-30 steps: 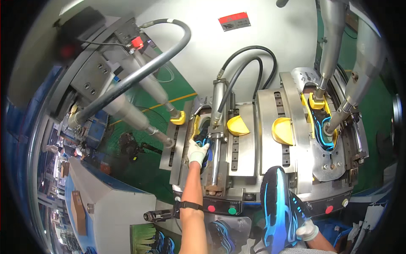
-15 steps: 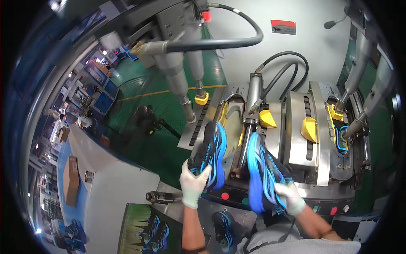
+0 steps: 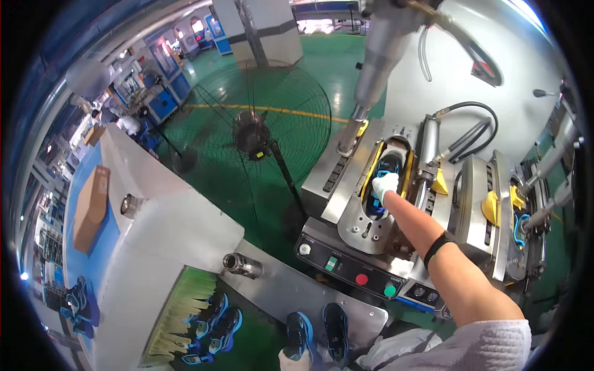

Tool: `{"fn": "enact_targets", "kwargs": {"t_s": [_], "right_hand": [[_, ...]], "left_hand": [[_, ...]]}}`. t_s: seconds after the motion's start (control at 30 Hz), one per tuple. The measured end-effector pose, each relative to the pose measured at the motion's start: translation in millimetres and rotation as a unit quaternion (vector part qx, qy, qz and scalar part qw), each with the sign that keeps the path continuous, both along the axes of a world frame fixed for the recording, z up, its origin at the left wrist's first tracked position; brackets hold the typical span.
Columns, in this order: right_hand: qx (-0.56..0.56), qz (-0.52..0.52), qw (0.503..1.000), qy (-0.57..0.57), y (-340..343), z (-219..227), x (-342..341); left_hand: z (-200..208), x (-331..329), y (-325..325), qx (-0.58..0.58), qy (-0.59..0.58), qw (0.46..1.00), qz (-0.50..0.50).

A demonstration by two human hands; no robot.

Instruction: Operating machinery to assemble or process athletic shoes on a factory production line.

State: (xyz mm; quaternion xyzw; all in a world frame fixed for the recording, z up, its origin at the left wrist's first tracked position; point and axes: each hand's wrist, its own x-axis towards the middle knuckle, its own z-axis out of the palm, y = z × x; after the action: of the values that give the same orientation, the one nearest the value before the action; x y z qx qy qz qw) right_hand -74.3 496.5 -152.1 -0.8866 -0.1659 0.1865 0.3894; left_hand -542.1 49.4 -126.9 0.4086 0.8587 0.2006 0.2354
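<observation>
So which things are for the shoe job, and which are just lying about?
Seem in the job:
- black-and-blue sneaker under the right hand
- second sneaker by the left hand
- shoe press

Seem just about:
- cardboard box
- pedestal fan

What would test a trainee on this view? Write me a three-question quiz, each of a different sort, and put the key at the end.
1. Multiple choice: which one is on the shoe in the metal fixture?
A: the person's left hand
B: the person's right hand
C: neither

2. True or false: on the dark panel, the red button is to the left of the round green button.

3. Fill in the missing word: the cardboard box lies on a ____ surface.

Key:
1. B
2. True
3. Blue
</observation>
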Motion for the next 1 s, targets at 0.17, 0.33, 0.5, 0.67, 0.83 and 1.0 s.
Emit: {"fn": "enact_targets", "kwargs": {"t_s": [0.17,0.33,0.5,0.67,0.83,1.0], "right_hand": [[-0.062,0.006,0.996,-0.069,-30.7,65.6,16.6],[-0.07,0.075,0.994,-0.04,-41.6,31.2,80.1],[0.151,0.23,0.961,0.04,-96.9,81.8,2.7],[0.268,0.455,0.841,-0.117,-316.4,100.4,-133.7],[-0.072,0.555,0.7,-0.444,-396.6,-47.6,-91.3],[-0.005,0.565,0.778,-0.275,-452.9,-64.6,-150.8]], "left_hand": [[-66.1,5.6,-55.8,0.044,-0.035,0.996,-0.076],[-71.1,42.1,-65.8,0.075,-0.042,0.995,-0.056],[-81.8,29.7,-65.6,0.107,-0.054,0.993,-0.015],[-84.0,20.7,-60.3,0.116,-0.03,0.992,-0.04],[-88.1,17.0,-57.0,0.129,-0.044,0.988,-0.08],[-104.0,-2.3,-89.5,0.088,-0.172,0.977,-0.095]]}}
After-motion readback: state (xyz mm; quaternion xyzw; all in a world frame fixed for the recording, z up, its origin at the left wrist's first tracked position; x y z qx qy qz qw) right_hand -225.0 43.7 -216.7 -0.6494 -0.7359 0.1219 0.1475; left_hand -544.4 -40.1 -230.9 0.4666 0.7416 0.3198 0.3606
